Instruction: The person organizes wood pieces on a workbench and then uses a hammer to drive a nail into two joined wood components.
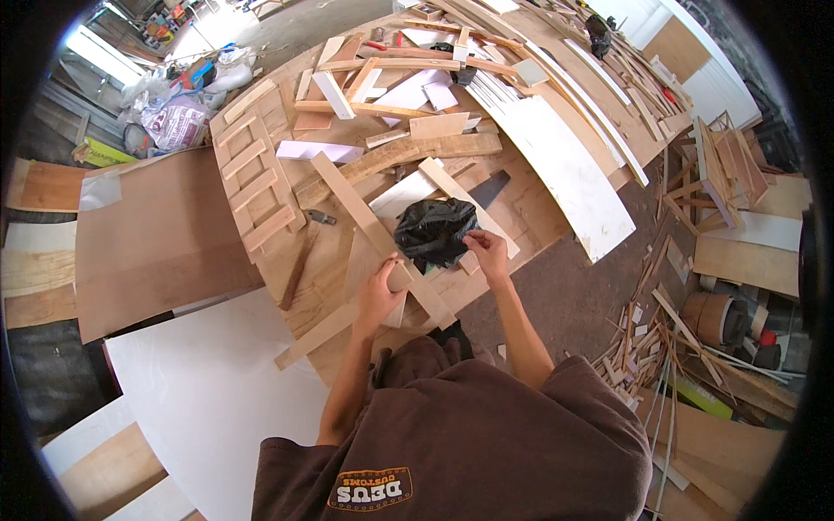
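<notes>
My left hand [377, 291] grips a long pale wooden strip [352, 200] that lies diagonally across the workbench [539, 226], crossing another strip [308, 343] near the front edge. My right hand [486, 252] is closed in a pinch at the right edge of a crumpled black plastic bag [430, 226]; what is between the fingertips is too small to make out. Another wooden strip [452, 182] runs behind the bag, beside a dark saw blade [491, 187]. A hammer [321, 217] lies to the left of the strip in my left hand.
A slatted wooden piece [256, 178], curved boards [408, 152] and a large white panel [573, 174] cover the bench. Offcuts [660, 347] lie on the floor at right. Large sheets [156, 243] and plastic sacks [178, 113] are at left.
</notes>
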Available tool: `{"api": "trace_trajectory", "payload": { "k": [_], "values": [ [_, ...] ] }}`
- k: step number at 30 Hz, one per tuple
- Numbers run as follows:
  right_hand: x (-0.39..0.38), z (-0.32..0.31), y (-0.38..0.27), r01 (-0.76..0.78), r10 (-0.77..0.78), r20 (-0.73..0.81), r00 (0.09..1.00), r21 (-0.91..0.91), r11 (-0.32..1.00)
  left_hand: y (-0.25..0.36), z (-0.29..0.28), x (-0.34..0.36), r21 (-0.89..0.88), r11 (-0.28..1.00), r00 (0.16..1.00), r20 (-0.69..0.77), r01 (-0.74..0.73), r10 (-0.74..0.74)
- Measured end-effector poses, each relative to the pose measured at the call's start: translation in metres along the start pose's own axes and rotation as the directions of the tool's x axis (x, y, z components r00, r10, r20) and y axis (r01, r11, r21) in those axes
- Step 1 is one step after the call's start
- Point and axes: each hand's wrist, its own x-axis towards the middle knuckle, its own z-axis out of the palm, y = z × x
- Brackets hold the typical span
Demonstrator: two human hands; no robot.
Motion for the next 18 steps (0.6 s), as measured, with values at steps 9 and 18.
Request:
{"api": "trace_trajectory", "payload": {
  "k": [9, 18],
  "values": [
    [0.016, 0.031, -0.023, 0.403, -0.383, 0.142, 0.913, -0.478, 0.781, 0.028, -0.002, 0.015, 0.111, 0.985, 0.991, 0.001, -0.131, 0.132],
    [0.003, -0.007, -0.046, 0.534, -0.424, 0.348, 0.836, -0.695, 0.481, 0.023, 0.063, 0.010, 0.240, 0.969, 0.987, -0.131, -0.055, 0.089]
  ]
}}
